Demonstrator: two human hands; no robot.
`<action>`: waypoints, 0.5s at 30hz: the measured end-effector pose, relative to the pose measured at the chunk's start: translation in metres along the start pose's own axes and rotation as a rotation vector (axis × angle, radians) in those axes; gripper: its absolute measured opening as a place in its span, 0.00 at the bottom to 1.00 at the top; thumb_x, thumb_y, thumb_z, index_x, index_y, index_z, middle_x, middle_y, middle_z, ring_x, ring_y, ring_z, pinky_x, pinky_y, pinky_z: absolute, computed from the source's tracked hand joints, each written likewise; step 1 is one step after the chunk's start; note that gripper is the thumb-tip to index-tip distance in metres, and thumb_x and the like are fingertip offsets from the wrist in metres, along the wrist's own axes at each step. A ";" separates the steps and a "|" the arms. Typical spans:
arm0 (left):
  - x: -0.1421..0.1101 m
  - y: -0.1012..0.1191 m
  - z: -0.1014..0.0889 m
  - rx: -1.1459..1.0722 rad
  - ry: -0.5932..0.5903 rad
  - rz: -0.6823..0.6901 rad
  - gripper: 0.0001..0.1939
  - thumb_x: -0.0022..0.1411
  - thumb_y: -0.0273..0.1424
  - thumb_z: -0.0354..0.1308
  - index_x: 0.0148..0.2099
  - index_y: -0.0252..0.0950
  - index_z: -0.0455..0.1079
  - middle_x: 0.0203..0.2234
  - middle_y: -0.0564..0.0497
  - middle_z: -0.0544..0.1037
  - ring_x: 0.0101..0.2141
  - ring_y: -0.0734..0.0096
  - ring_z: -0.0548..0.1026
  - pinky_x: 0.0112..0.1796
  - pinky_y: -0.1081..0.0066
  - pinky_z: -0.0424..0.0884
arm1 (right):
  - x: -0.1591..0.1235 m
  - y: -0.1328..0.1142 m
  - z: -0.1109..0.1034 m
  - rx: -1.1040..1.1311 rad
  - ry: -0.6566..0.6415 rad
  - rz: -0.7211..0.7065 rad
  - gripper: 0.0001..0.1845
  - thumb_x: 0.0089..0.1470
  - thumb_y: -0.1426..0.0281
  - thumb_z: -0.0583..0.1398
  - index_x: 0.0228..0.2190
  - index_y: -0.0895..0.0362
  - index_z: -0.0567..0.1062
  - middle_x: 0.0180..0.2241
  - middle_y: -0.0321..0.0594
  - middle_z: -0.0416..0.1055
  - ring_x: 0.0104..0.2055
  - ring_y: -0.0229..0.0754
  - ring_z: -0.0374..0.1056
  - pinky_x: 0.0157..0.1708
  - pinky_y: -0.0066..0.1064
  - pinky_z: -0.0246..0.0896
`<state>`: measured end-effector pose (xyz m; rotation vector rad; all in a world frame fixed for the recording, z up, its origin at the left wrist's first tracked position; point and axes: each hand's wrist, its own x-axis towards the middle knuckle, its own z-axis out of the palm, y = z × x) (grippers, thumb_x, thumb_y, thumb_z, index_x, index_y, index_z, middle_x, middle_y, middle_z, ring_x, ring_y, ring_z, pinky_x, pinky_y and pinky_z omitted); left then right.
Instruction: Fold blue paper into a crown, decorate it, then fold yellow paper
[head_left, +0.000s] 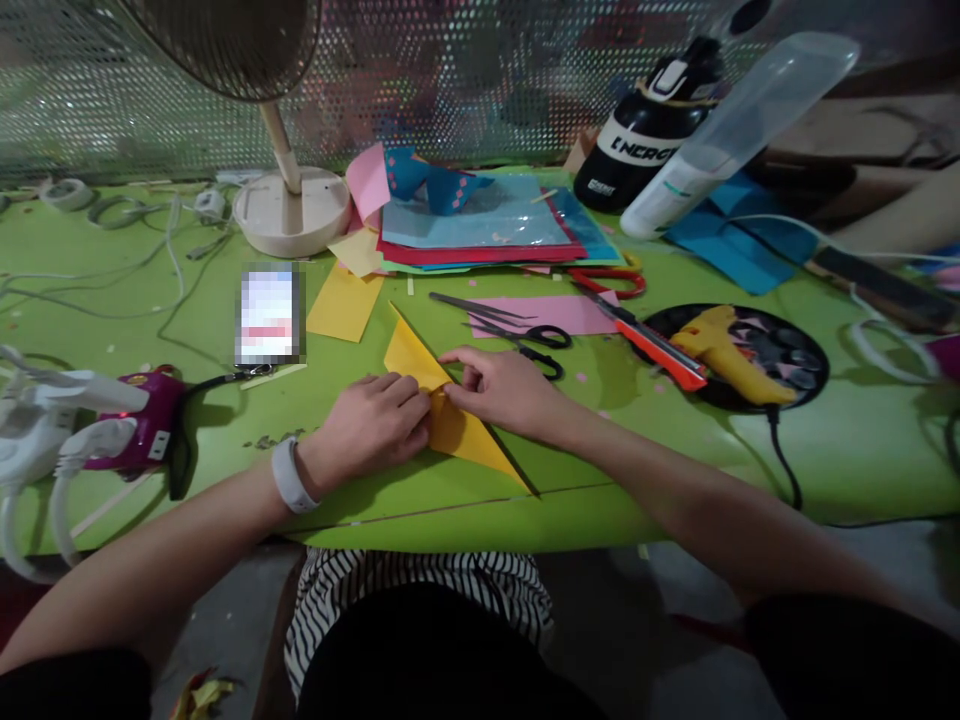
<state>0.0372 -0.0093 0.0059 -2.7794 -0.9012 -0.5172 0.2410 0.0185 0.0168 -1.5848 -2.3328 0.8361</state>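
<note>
A yellow sheet of paper [472, 445], folded into a long pointed shape, lies aslant on the green tabletop near its front edge. My left hand [375, 418] has its fingers curled and pressed onto the paper's left side. From the right, my right hand [506, 388] pinches the upper folded edge between thumb and forefinger, close to the left fingertips. Part of the paper is hidden under both hands. Just beyond the right hand lie black scissors [544, 340] and tweezers [487, 310], beside a pink paper strip [547, 313].
A phone [267, 315] and a purple power adapter [142, 425] with plugs are at left. Behind stand a fan [291, 205] and stacked colored paper [480, 225]. At right are a red cutter [660, 350], a yellow glue gun [720, 350] on a black plate, and a large bottle [637, 145].
</note>
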 end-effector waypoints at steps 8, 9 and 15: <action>-0.002 0.011 -0.002 0.015 -0.024 -0.145 0.08 0.66 0.31 0.52 0.35 0.34 0.68 0.28 0.48 0.74 0.28 0.68 0.73 0.25 0.71 0.66 | 0.000 -0.004 -0.001 0.010 -0.023 0.017 0.24 0.54 0.67 0.59 0.53 0.55 0.72 0.26 0.34 0.76 0.28 0.41 0.69 0.27 0.31 0.53; -0.002 0.012 -0.002 0.015 -0.032 -0.162 0.08 0.66 0.32 0.53 0.36 0.34 0.68 0.29 0.47 0.74 0.28 0.67 0.73 0.24 0.70 0.65 | 0.000 -0.004 -0.002 0.017 -0.031 0.015 0.24 0.54 0.67 0.59 0.53 0.55 0.72 0.26 0.34 0.76 0.28 0.41 0.69 0.27 0.32 0.53; -0.004 0.013 -0.001 0.040 -0.028 -0.190 0.04 0.64 0.28 0.55 0.35 0.34 0.67 0.28 0.48 0.73 0.27 0.63 0.73 0.18 0.65 0.64 | -0.005 -0.008 -0.006 0.030 -0.054 -0.002 0.26 0.53 0.67 0.59 0.55 0.58 0.71 0.27 0.35 0.76 0.29 0.43 0.69 0.28 0.34 0.54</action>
